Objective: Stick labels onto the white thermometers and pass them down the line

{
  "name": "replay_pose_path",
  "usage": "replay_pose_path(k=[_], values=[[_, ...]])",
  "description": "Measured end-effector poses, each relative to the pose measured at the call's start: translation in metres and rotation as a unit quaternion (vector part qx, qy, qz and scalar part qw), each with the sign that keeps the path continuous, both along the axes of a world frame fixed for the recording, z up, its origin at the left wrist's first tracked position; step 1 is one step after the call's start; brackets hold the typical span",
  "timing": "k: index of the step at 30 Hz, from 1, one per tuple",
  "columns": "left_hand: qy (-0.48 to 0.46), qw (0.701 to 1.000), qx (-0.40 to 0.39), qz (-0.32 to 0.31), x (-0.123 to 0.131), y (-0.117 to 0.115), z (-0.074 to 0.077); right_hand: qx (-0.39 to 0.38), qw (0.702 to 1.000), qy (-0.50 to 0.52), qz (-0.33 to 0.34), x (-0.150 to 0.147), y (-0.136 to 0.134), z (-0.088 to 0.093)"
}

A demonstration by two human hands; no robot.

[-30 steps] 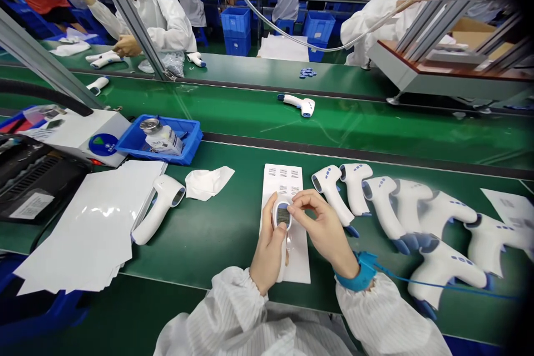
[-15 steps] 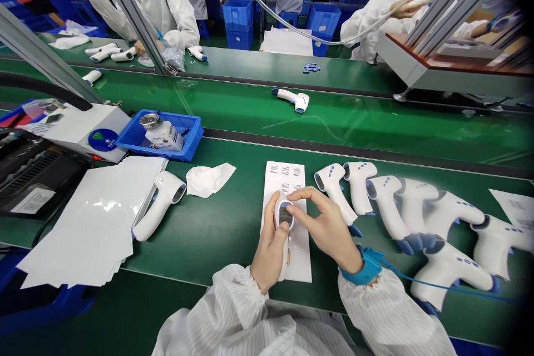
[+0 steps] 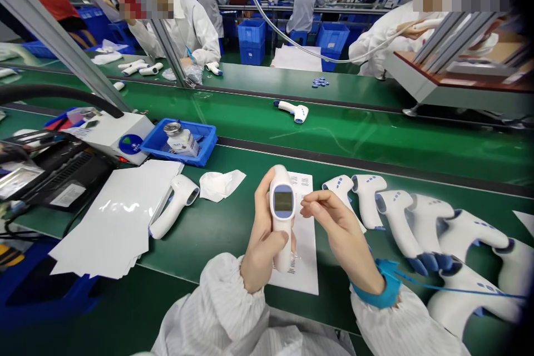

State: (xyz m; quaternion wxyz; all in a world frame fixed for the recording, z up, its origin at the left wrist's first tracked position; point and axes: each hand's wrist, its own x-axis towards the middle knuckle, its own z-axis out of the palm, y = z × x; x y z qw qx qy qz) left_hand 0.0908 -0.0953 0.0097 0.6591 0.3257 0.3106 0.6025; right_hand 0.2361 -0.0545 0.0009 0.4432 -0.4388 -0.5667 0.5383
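Observation:
My left hand [image 3: 267,242] is wrapped round the handle of a white infrared thermometer [image 3: 283,253], held upright with its blue-rimmed screen facing me. The screen is grey and blank. Just right of it, my right hand [image 3: 336,228] is off the thermometer, thumb and fingertips drawn together in a pinch; whatever lies between them, if anything, is too small to make out. A blue wrist strap [image 3: 381,283] with a cord circles my right wrist. Under the hands lies a white printed sheet [image 3: 306,267], partly covered.
Several white thermometers [image 3: 396,217] lie to the right. On the left are another thermometer [image 3: 177,206], crumpled tissue [image 3: 221,184], a stack of paper [image 3: 108,217] and a blue tray [image 3: 204,150] holding a bottle. One thermometer [image 3: 294,111] lies on the green belt; co-workers sit beyond.
My right hand has come off the thermometer's screen and moved right. The thermometer is raised and turned more toward me, and the lines on its screen are gone. My view has shifted slightly.

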Motion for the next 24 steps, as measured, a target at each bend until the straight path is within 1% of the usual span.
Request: replay_pose_path(k=[2, 4, 7, 9, 10, 12, 14, 15, 16, 17, 19, 21, 23, 24], values=[[0.000, 1.000, 0.030, 0.004, -0.004, 0.009, 0.015, -0.009, 0.999, 0.003, 0.049, -0.002, -0.004, 0.008], [0.000, 0.998, 0.060, 0.020, -0.005, 0.016, 0.026, -0.017, 0.996, 0.001, 0.084, -0.006, -0.009, 0.014], [0.015, 0.996, 0.077, 0.043, -0.006, 0.021, 0.035, -0.028, 0.992, -0.035, 0.122, -0.016, -0.014, 0.025], [0.038, 0.996, 0.077, 0.031, -0.009, 0.026, 0.034, -0.036, 0.985, -0.065, 0.158, -0.024, -0.012, 0.030], [0.055, 0.995, 0.082, 0.022, -0.010, 0.030, 0.030, -0.035, 0.981, -0.083, 0.173, -0.027, -0.008, 0.031], [0.120, 0.987, 0.106, 0.022, -0.016, 0.043, 0.015, -0.012, 0.976, -0.126, 0.177, -0.031, 0.009, 0.028], [0.232, 0.965, 0.115, 0.052, -0.025, 0.060, -0.007, 0.017, 0.965, -0.220, 0.142, -0.030, 0.041, 0.017], [0.300, 0.947, 0.090, 0.070, -0.030, 0.069, -0.020, 0.026, 0.951, -0.285, 0.113, -0.027, 0.062, 0.010], [0.355, 0.930, 0.049, 0.076, -0.035, 0.077, -0.033, 0.022, 0.924, -0.374, 0.082, -0.022, 0.087, 0.003], [0.372, 0.924, 0.033, 0.083, -0.040, 0.084, -0.045, 0.006, 0.884, -0.465, 0.041, -0.016, 0.114, -0.003], [0.386, 0.917, 0.020, 0.101, -0.048, 0.095, -0.063, -0.011, 0.852, -0.523, -0.025, -0.004, 0.169, -0.011], [0.391, 0.912, 0.020, 0.118, -0.051, 0.099, -0.073, -0.017, 0.826, -0.557, -0.087, 0.005, 0.218, -0.013], [0.395, 0.909, 0.022, 0.131, -0.052, 0.101, -0.076, -0.017, 0.803, -0.579, -0.142, 0.003, 0.258, -0.014], [0.396, 0.908, 0.021, 0.136, -0.052, 0.100, -0.076, -0.016, 0.794, -0.585, -0.162, -0.003, 0.274, -0.016]])
